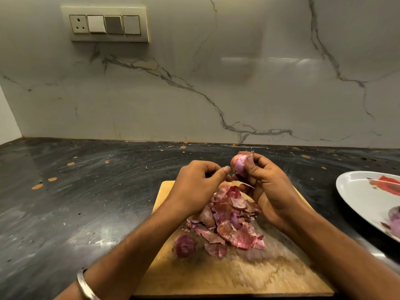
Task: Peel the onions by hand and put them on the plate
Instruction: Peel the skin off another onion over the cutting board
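My right hand [268, 185] grips a small, partly peeled purple onion [239, 165] above the far end of the wooden cutting board [216, 276]. My left hand [199, 182] is beside it with curled fingers, its thumb tip touching the onion's left side. A heap of pink onion skins [229, 221] lies on the board under both hands. An unpeeled onion [185, 245] sits at the heap's near left edge. The white plate [355, 191] with a red pattern stands at the right edge, and a peeled onion [395, 217] lies on it, partly cut off by the frame.
The board rests on a dark stone countertop [75, 202] speckled with orange spots. A marble wall [194, 94] closes the back, with a switch panel [106, 24] high at the left. A metal bangle [85, 286] circles my left wrist.
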Tool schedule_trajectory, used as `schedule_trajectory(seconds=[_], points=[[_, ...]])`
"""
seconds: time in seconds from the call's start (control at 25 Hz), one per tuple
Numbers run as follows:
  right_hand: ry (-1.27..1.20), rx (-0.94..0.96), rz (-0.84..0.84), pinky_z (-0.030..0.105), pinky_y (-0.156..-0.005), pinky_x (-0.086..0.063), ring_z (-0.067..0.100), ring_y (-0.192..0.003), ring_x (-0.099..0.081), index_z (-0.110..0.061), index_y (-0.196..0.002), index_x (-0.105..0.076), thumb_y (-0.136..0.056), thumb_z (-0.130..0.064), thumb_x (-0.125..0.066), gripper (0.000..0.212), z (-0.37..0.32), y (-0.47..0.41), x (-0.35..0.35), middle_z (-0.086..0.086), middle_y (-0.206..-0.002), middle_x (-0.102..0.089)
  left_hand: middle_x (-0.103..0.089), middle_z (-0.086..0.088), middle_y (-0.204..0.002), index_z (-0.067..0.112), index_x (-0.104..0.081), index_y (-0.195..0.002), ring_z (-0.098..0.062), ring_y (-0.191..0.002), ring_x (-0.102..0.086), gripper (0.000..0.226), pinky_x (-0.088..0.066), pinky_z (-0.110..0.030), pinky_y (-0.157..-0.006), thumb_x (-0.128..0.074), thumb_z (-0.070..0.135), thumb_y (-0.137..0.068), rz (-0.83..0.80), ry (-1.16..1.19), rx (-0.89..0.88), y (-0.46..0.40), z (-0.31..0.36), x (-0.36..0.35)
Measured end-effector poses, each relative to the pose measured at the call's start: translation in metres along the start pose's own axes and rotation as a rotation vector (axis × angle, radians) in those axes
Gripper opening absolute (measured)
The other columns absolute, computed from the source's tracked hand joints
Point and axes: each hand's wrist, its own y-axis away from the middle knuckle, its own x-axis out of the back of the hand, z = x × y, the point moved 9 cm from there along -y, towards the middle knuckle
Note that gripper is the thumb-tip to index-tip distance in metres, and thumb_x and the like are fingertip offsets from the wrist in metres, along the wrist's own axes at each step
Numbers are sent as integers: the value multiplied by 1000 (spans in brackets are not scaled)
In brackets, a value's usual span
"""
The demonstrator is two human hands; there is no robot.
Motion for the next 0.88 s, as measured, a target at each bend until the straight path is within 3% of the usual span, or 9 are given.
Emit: schedule_trajectory(seconds=[0.16, 0.28, 0.48, 0.68, 0.88], points=[[3, 41, -56, 23, -61, -56, 19, -83, -73, -20, -113, -74, -80, -22, -70, 33, -4, 1, -3, 9, -107, -75, -73, 9, -86, 24, -75, -96, -2, -83, -68, 11, -58, -31, -83, -64, 26, -94, 88, 132, 17, -3, -6, 12], [60, 102, -113, 25, -68, -58, 21, -93, -74, -25, -115, -74, -72, -13, -77, 45, -8, 2, -8, 7, -108, -75, -73, 7, -94, 20, -72, -108, -4, -88, -69, 17, -57, -26, -79, -65, 26, -94, 133, 225, -30, -5, -3, 17], [208, 174, -105, 42, -87, -57, 25, -112, -69, -26, -108, -76, -54, -34, -88, 55, -12, 1, -5, 3, -113, -75, -75, 10, -91, 20, -76, -106, 0, -83, -70, 21, -56, -17, -68, -72, 27, -87, 134, 196, -128, -5, 6, 19], [393, 281, -88, 26, -72, -60, 21, -95, -74, -21, -116, -73, -69, -24, -82, 48, -21, 7, -7, -1, -103, -77, -75, 12, -92, 21, -77, -105, 4, -82, -69, 19, -59, -20, -73, -74, 22, -87, 196, 56, -239, 0, 17, 22], [447, 333, -70, 27, -65, -60, 20, -78, -75, -22, -116, -74, -67, -28, -84, 50, -24, 13, -10, -2, -94, -78, -75, 9, -94, 19, -75, -110, 1, -83, -68, 19, -59, -24, -76, -68, 18, -92, 219, -71, -296, 3, 22, 20]])
